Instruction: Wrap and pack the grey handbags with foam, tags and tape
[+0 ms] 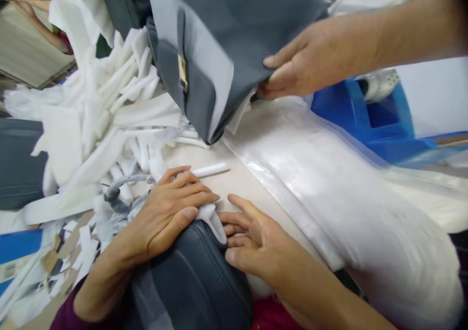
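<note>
A dark grey-green leather bag [197,271] rests against my body at the bottom centre. A white padding wrap [214,223] sticks up at its top edge. My left hand [173,208] lies over the bag's top, fingers stretched out across the wrap and thumb along the near side. On the other side, my right hand [256,237] is beside the wrap and the bag's corner, its fingers apart and slightly bent. Neither hand is closed round anything. The bag's underside is out of view.
Another person's hand [296,62] grips a second dark bag [248,23] with a buckle above mine. White foam strips [106,106] are heaped at left. Plastic bags [321,174] are stacked at right, near a blue tape dispenser [351,110]. A white stick [212,169] lies ahead.
</note>
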`<state>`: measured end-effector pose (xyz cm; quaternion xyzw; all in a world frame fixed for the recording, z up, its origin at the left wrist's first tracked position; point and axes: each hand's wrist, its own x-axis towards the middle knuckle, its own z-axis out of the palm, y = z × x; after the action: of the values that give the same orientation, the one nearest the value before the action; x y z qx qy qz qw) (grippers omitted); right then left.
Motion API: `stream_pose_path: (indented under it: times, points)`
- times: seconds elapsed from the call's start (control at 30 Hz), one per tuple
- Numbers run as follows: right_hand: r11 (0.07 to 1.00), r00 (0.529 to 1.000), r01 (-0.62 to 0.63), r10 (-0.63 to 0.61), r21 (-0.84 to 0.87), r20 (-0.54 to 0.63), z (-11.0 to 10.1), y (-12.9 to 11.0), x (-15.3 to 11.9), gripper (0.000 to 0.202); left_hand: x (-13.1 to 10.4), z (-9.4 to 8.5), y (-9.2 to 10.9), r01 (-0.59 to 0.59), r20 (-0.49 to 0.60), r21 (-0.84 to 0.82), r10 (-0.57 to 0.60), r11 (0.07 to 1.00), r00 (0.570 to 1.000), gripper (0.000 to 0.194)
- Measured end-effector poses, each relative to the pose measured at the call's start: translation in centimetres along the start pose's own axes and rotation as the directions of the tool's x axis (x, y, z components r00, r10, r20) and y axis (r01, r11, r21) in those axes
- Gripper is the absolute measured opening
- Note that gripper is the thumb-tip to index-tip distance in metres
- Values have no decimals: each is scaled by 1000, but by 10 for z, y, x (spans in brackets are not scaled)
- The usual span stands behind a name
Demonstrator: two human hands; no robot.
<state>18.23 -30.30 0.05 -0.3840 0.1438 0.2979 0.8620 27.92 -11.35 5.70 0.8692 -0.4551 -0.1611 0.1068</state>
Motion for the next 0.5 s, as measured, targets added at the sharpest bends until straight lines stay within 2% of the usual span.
stream_pose_path:
  times: [0.17,0.27,0.37,0.5]
  points:
    - [999,999,46,-46,-27,-12,8,-2,4,93,3,1,5,12,-9,-17,-13,1000,1000,46]
    - [991,993,121,-121,-56,-8,18,8,4,99,4,3,5,26,-18,-14,-26,1000,1000,46]
    - [964,969,242,-245,-112,-21,29,22,3,95,4,4,5,35,-33,-17,-36,999,999,46]
    - [942,959,277,-283,-190,-7,33,33,2,96,2,2,7,26,-52,-14,-27,1000,998,42]
